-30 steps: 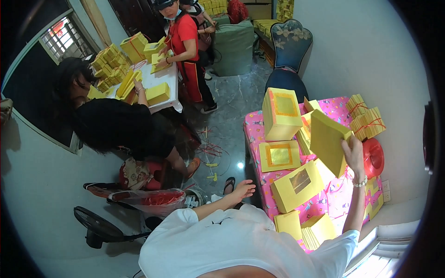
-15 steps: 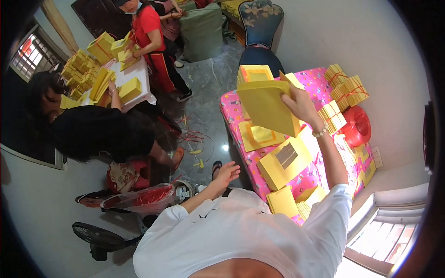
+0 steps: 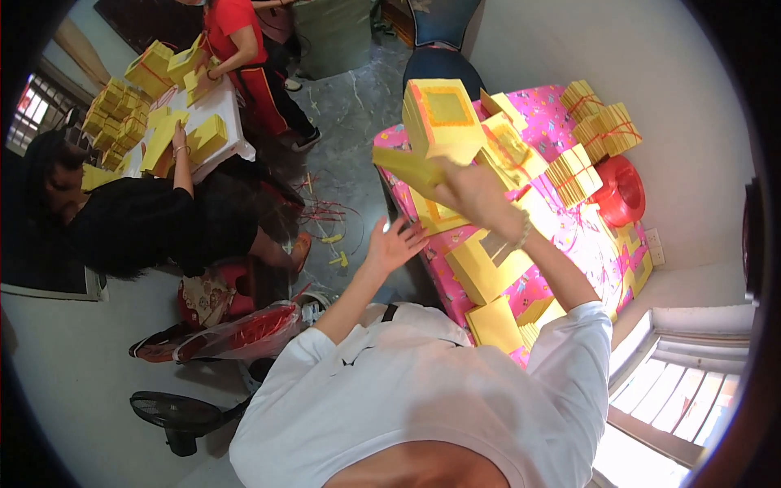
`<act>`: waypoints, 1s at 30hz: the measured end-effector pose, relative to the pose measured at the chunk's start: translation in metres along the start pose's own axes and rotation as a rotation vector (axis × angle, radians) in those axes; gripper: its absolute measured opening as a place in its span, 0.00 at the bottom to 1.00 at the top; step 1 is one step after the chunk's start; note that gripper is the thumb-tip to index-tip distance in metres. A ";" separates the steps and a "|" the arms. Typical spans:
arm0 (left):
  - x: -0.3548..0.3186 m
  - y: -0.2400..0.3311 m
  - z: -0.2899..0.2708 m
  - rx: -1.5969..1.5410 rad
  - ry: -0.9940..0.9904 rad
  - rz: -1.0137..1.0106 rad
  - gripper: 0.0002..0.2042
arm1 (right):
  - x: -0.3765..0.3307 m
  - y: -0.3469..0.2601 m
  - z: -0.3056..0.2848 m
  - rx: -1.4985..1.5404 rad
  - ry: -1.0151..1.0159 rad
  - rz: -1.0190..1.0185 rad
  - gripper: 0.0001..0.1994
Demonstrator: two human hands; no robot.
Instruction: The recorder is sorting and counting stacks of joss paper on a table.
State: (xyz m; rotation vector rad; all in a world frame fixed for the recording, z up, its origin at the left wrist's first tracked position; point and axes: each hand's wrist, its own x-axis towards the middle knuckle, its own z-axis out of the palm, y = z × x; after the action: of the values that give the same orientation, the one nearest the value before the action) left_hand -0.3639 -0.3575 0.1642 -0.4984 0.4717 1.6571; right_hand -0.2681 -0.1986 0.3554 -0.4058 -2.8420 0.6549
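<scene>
yellow paper sheet (image 3: 407,167) sits pinched in your right hand (image 3: 476,195), held out flat over the near-left edge of the pink patterned table (image 3: 561,130), just below the tall yellow paper stack (image 3: 439,114).

going left to right: far left, a white table (image 3: 232,122) is loaded with more yellow bundles, and two other people work there, one seated in black (image 3: 146,224), one standing in red (image 3: 240,41). a black fan (image 3: 175,415) and a red plastic bag (image 3: 244,329) sit on the floor near you. loose red strings (image 3: 325,215) lie on the grey floor between the two tables.

your left hand (image 3: 390,244) is spread wide, holding nothing, hovering beside the table edge under the sheet. your right hand is closed on the sheet, though motion blur hides exactly how the fingers grip it.

further right, folded yellow paper boxes (image 3: 480,268) crowd the near part of the table, tied yellow bundles (image 3: 602,130) sit at the far right, and a red string spool (image 3: 622,191) lies beside them.

risks, as i judge them: the sheet overhangs the table edge, so a loose pinch could drop it to the floor. your right forearm passes close to the tall stack, and a bump could topple it. the crowded boxes leave little room to set anything down.
</scene>
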 end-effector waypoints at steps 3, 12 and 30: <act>0.007 0.004 0.015 0.080 -0.344 -0.031 0.23 | -0.036 -0.021 0.052 -0.029 -0.002 -0.110 0.15; 0.067 0.046 0.002 0.195 -0.261 0.563 0.26 | -0.031 -0.015 0.088 0.192 0.112 -0.055 0.20; 0.000 0.060 0.015 -0.020 -0.285 0.557 0.46 | -0.002 -0.030 0.111 0.320 -0.076 -0.110 0.21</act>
State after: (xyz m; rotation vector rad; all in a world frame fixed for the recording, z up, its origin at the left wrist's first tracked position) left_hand -0.4241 -0.3576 0.1784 -0.1381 0.4013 2.2288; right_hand -0.3005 -0.2691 0.2704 -0.1736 -2.7350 1.0991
